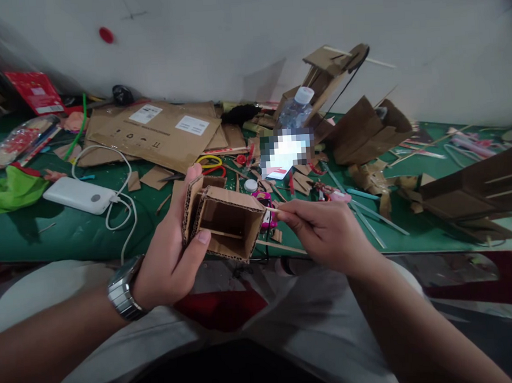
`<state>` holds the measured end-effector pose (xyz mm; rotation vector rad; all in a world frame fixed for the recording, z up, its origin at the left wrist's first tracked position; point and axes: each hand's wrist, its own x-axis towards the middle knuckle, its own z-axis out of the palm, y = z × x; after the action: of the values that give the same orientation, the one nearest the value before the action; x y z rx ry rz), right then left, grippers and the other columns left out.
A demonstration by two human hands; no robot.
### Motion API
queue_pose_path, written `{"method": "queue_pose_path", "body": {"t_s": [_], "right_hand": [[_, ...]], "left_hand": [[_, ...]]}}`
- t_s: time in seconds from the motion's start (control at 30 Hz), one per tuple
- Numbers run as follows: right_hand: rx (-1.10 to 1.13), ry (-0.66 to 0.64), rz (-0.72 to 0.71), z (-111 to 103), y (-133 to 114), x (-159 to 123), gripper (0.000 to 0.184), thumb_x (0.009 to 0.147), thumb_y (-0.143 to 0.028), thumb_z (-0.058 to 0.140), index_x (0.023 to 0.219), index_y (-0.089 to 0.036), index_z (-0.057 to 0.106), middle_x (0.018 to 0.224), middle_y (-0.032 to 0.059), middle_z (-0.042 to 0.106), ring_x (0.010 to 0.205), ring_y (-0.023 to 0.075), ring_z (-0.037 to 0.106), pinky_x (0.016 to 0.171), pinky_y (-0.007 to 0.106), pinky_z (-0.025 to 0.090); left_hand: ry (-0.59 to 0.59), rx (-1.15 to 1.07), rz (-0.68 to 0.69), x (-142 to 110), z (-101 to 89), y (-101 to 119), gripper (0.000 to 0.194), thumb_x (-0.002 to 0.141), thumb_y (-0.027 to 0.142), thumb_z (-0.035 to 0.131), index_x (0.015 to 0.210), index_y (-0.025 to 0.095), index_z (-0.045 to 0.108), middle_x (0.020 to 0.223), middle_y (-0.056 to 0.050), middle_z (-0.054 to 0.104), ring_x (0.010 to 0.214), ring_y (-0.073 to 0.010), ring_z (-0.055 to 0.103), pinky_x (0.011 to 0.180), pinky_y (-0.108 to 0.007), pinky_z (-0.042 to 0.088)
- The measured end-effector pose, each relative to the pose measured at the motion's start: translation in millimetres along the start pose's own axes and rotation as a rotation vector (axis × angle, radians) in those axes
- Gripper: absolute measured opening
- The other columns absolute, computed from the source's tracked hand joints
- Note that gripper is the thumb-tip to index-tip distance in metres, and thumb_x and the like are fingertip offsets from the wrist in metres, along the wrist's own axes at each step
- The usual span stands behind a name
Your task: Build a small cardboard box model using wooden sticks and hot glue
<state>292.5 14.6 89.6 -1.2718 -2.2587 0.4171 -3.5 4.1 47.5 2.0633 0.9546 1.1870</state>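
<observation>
My left hand (173,254) is closed round the left side of a small open cardboard box (233,198), its thumb over the near rim. The box is tilted so that its hollow inside faces me, and a thin stick runs across within. At the box's upper right corner, my right hand (327,227) pinches a thin wooden stick (272,210) between thumb and fingers. The stick's tip meets the cardboard there; whether it passes through the wall I cannot tell. Behind the box lies a small pink object (267,219), partly hidden.
A white power bank (80,195) with a cable lies at left. Flattened cardboard (148,134), a clear bottle (294,113) and a bright phone-like screen (284,155) are behind. Cardboard constructions (468,184) stand at right. Scraps and sticks litter the green table (28,237).
</observation>
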Motion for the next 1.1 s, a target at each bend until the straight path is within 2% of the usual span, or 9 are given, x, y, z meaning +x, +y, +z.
{"method": "queue_pose_path", "body": {"t_s": [0.1,0.23,0.33,0.53,0.6,0.77,0.83,1.03,1.1], "right_hand": [[-0.032,0.04,-0.041,-0.5,-0.5,-1.1,0.032,0.112,-0.035,0.057,0.092,-0.021,0.077,0.073,0.0022,0.076,0.059,0.0136,0.064,0.057,0.026,0.044],[0.105,-0.048,0.037,-3.3,-5.6,2.4,0.04,0.114,-0.037,0.054,0.081,-0.02,0.071,0.064,-0.0009,0.066,0.055,0.0121,0.055,0.054,0.024,0.043],[0.172,-0.089,0.073,-3.3,-7.1,4.4,0.041,0.113,-0.036,0.053,0.08,-0.02,0.07,0.067,-0.0003,0.067,0.06,0.0129,0.058,0.057,0.023,0.046],[-0.039,0.056,-0.035,2.2,-2.5,-0.5,0.026,0.11,-0.032,0.06,0.095,-0.021,0.078,0.074,0.0025,0.078,0.058,0.0141,0.065,0.057,0.026,0.045],[-0.038,0.074,-0.032,2.7,-3.3,-0.7,0.025,0.111,-0.033,0.06,0.097,-0.022,0.079,0.077,0.0032,0.08,0.06,0.0148,0.067,0.058,0.026,0.046],[0.183,-0.092,0.096,-0.5,-8.3,4.7,0.042,0.114,-0.039,0.052,0.083,-0.02,0.073,0.07,0.0011,0.071,0.061,0.014,0.061,0.058,0.025,0.047],[0.204,-0.117,0.11,-0.6,-8.5,5.5,0.043,0.114,-0.04,0.052,0.082,-0.02,0.072,0.07,0.001,0.071,0.063,0.0142,0.061,0.059,0.025,0.048],[0.001,0.053,-0.028,3.9,-6.3,0.3,0.025,0.111,-0.031,0.059,0.095,-0.022,0.076,0.078,0.002,0.079,0.062,0.0145,0.068,0.06,0.027,0.046],[0.019,0.043,-0.014,2.8,-7.4,0.3,0.027,0.112,-0.032,0.059,0.093,-0.022,0.075,0.079,0.0024,0.08,0.063,0.0146,0.069,0.06,0.026,0.046]], "left_hand": [[0.016,-0.006,-0.008,0.6,0.3,0.4,0.075,0.109,0.024,0.049,0.179,0.026,0.021,0.188,-0.008,0.022,0.174,-0.04,0.018,0.142,-0.068,0.021],[0.026,-0.002,-0.008,2.2,-0.8,1.2,0.073,0.109,0.023,0.049,0.178,0.024,0.027,0.187,-0.01,0.025,0.173,-0.0413,0.022,0.141,-0.07,0.023],[0.028,0.009,-0.006,2.8,-1.6,1.2,0.074,0.108,0.025,0.05,0.178,0.026,0.027,0.185,-0.009,0.03,0.172,-0.0409,0.027,0.141,-0.071,0.025],[0.025,-0.005,-0.016,0.8,0.4,-1.1,0.073,0.11,0.027,0.047,0.179,0.028,0.024,0.184,-0.007,0.032,0.172,-0.0409,0.028,0.14,-0.071,0.026],[0.027,-0.015,-0.021,0.2,1.2,-1.3,0.073,0.11,0.027,0.047,0.179,0.029,0.024,0.185,-0.006,0.032,0.172,-0.0402,0.028,0.141,-0.069,0.027],[0.027,-0.001,-0.006,-0.5,1.2,-0.5,0.073,0.11,0.024,0.047,0.179,0.027,0.023,0.186,-0.007,0.029,0.172,-0.0384,0.029,0.142,-0.067,0.027],[0.022,0.005,0.002,-0.4,1.2,-0.3,0.073,0.11,0.023,0.048,0.179,0.025,0.024,0.186,-0.009,0.028,0.172,-0.0374,0.029,0.142,-0.065,0.027],[0.027,-0.001,-0.013,0.3,1.4,1.0,0.072,0.11,0.023,0.047,0.179,0.025,0.025,0.186,-0.01,0.027,0.172,-0.0365,0.029,0.142,-0.063,0.028],[0.02,-0.004,-0.017,-0.5,1.7,0.6,0.072,0.111,0.023,0.046,0.179,0.025,0.024,0.186,-0.009,0.026,0.173,-0.0365,0.028,0.143,-0.063,0.026]]}}
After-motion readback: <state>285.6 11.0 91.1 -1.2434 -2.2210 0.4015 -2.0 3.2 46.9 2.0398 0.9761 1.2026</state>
